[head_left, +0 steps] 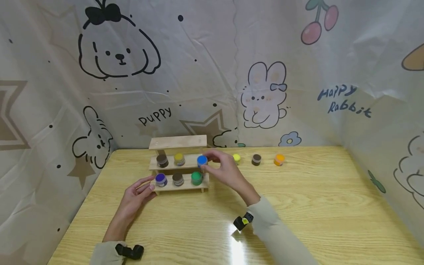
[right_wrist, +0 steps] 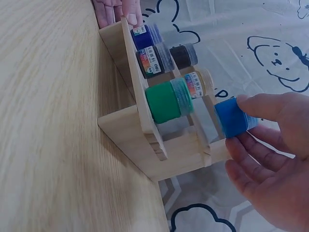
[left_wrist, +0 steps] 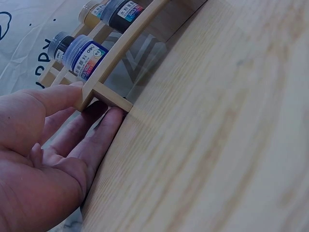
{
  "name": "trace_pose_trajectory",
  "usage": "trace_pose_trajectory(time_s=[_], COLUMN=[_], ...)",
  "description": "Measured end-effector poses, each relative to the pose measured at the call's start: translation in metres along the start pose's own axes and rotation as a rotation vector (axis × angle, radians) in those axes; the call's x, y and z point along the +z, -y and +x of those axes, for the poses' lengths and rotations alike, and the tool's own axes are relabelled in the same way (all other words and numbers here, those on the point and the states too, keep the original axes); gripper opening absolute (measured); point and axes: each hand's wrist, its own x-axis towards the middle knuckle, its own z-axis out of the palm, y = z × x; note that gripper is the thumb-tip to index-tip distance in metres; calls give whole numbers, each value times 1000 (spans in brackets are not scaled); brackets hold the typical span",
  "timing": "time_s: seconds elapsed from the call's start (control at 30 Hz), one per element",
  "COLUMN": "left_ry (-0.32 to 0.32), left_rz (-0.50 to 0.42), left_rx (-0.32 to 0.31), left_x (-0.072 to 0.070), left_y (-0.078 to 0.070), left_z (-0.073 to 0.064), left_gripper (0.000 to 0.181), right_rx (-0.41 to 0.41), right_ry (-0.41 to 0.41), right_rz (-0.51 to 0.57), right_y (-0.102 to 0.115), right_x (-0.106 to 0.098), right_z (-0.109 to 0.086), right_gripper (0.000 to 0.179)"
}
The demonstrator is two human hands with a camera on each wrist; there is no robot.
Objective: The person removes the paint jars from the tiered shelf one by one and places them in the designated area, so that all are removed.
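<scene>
A three-tier wooden stepped rack (head_left: 177,142) stands near the back of the table. My right hand (head_left: 228,173) pinches a blue paint jar (right_wrist: 231,117) between thumb and fingers at the right end of the middle tier. Left of it on that tier are a dark jar (head_left: 162,160) and a yellow jar (head_left: 179,159). The lower tier carries a violet-blue jar (head_left: 161,179), a dark brown jar (head_left: 177,179) and a green jar (right_wrist: 164,102). At the rack's front left corner my left hand (left_wrist: 46,150) grips the wood, thumb on the lower tier's end and fingers underneath.
Right of the rack, a row along the back of the table (head_left: 318,206) holds a bright yellow jar (head_left: 236,158), partly behind my right hand, a dark jar (head_left: 256,159) and an orange jar (head_left: 279,159). A printed cloth (head_left: 198,81) hangs behind and at both sides.
</scene>
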Motion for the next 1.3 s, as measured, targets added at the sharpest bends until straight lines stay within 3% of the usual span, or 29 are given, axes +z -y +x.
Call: trace_pose_trajectory(time_s=[0.8, 1.3], left_ry=[-6, -8], left_rz=[37, 38], left_rx=[-33, -22], left_x=[-1, 1], left_y=[0, -2], left_z=[0, 0], left_gripper=[53, 53], right_rx=[95, 218], right_ry=[-60, -95], right_rz=[34, -4], right_y=[-11, -42], right_x=[-33, -51], right_z=[-44, -50], right_gripper=[33, 33])
